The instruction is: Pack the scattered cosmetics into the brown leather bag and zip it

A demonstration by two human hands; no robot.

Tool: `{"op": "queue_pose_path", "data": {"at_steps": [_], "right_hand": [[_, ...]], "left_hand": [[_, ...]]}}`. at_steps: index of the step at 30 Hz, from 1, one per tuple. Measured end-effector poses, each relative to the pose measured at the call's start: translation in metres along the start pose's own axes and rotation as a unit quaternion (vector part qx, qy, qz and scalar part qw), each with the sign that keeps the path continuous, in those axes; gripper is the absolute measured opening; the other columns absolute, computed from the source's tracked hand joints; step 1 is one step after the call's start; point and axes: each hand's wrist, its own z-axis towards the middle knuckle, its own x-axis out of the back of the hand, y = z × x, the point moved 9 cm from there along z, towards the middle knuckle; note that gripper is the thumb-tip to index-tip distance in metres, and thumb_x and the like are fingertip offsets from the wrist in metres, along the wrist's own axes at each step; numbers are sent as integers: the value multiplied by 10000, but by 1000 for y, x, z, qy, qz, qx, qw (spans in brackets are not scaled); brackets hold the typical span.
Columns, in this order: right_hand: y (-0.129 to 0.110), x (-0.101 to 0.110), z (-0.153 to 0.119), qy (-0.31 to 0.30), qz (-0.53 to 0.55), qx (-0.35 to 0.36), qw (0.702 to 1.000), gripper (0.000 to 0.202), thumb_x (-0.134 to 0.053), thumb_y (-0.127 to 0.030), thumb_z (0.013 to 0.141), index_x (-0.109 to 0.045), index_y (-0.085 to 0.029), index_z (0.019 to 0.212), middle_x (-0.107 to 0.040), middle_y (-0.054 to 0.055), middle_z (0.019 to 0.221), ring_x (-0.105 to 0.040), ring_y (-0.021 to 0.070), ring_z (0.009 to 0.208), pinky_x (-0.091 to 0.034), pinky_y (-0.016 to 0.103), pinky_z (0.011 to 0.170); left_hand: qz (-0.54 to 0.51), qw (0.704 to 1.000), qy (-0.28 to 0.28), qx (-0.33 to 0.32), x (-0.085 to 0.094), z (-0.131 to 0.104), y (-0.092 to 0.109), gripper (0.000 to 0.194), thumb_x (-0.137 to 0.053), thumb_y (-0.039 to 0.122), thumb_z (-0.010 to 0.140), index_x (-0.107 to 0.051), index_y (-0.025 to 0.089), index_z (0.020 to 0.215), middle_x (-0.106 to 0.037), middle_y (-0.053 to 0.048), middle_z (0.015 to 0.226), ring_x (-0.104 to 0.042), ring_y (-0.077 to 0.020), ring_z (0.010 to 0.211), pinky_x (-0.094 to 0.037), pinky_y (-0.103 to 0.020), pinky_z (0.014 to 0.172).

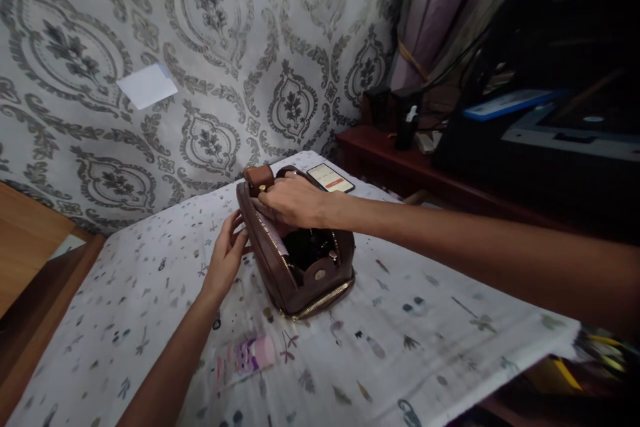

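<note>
A brown leather bag (pixel 280 287) lies on the patterned cloth with its gold zip undone and its dark inside showing. Across its mouth reaches my right hand (pixel 295 201), fingers curled down at the far end near the strap (pixel 259 179); what they grip, if anything, is hidden. My left hand (pixel 227 257) is at the bag's left side, fingers apart and bent, fingertips against or very close to the leather. Closer to me, a clear packet with purple and pink print (pixel 247 355) lies flat on the cloth.
A phone with a lit screen (pixel 331 178) lies just beyond the bag. At the back right stands a dark red table (pixel 370 147) with a small black bottle (pixel 407 128) on it. The white patterned cloth (pixel 425 347) ends at the lower right. A wooden edge (pixel 55 320) runs along the left.
</note>
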Motion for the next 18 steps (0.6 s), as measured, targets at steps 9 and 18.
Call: {"op": "queue_pose_path", "data": {"at_steps": [9, 18], "right_hand": [[9, 40, -32, 66, 62, -96, 991, 257, -469, -240, 954, -700, -136, 1002, -721, 119, 933, -649, 217, 802, -349, 289, 633], [-74, 56, -131, 150, 333, 74, 928, 291, -455, -261, 982, -702, -221, 835, -675, 39, 750, -598, 150, 689, -464, 269, 684]], "left_hand": [[-41, 999, -16, -16, 0, -7, -6, 613, -649, 488, 855, -454, 254, 1386, -492, -138, 1487, -555, -270, 1275, -544, -365, 931], [-36, 998, -56, 3, -1, -38, -22, 554, -668, 406, 849, -482, 219, 1336, -539, -147, 1417, -565, -268, 1259, -524, -391, 961]]}}
